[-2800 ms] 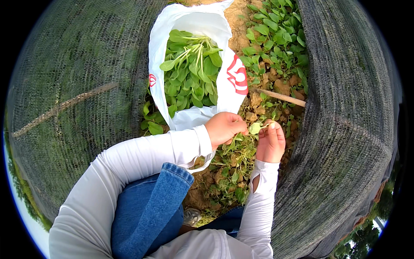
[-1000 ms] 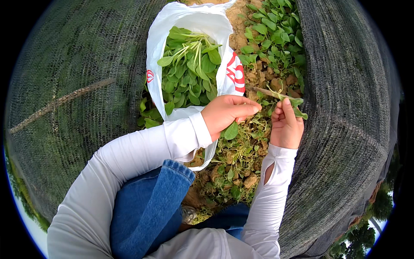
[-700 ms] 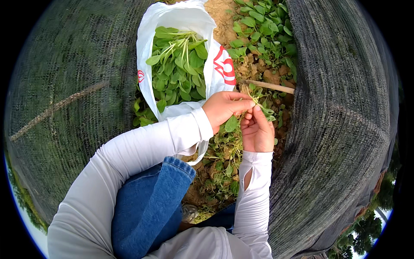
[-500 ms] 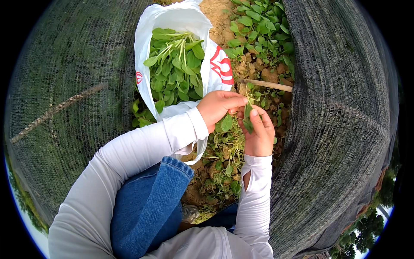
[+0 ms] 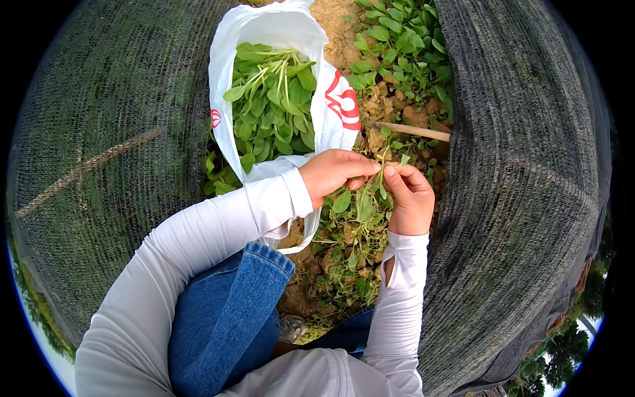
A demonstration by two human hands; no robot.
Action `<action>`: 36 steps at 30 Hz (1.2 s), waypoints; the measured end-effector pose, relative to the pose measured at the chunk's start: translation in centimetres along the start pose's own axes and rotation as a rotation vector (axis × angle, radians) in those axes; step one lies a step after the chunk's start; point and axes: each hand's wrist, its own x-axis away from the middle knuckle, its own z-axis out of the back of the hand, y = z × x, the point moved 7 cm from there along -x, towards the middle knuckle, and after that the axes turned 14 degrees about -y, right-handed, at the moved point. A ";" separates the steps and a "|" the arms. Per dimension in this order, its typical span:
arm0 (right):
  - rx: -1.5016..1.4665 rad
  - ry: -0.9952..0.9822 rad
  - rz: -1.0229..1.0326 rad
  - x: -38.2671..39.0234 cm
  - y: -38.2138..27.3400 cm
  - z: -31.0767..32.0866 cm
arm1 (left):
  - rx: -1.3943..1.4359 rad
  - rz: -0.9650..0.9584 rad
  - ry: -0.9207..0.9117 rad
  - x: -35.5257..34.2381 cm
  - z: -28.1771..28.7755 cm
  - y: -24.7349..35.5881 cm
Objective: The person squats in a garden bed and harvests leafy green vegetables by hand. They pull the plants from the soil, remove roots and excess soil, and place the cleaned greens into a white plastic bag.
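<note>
Your left hand and right hand both pinch a small green plant between thumb and fingers, fingertips near each other, above the soil strip. A rounder leaf shows just below your left hand; cannot tell whether it is gripped. White plastic bag lies open just beyond your left hand, holding a heap of leafy greens. Wooden stick lies beyond your right hand; dark netting flanks both sides.
</note>
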 end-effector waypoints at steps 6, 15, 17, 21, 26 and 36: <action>0.231 0.039 0.076 0.5 -1.0 -0.4 | 0.066 0.000 0.040 0.5 0.2 0.2; 0.243 -0.034 0.157 0.7 -1.1 -1.0 | 0.099 -0.053 0.053 0.9 0.1 0.9; 0.213 -0.052 0.147 0.7 -0.9 -1.1 | 0.115 -0.054 0.050 0.9 0.2 0.7; 0.144 -0.097 0.104 0.6 -0.8 -1.3 | 0.104 -0.054 0.047 0.9 0.2 0.7; -0.098 -0.082 -0.102 0.5 1.2 -1.0 | 0.062 -0.036 0.024 1.1 -0.1 1.0; -0.081 -0.074 -0.054 0.3 1.0 -1.9 | 0.040 -0.038 0.026 1.2 -0.1 0.9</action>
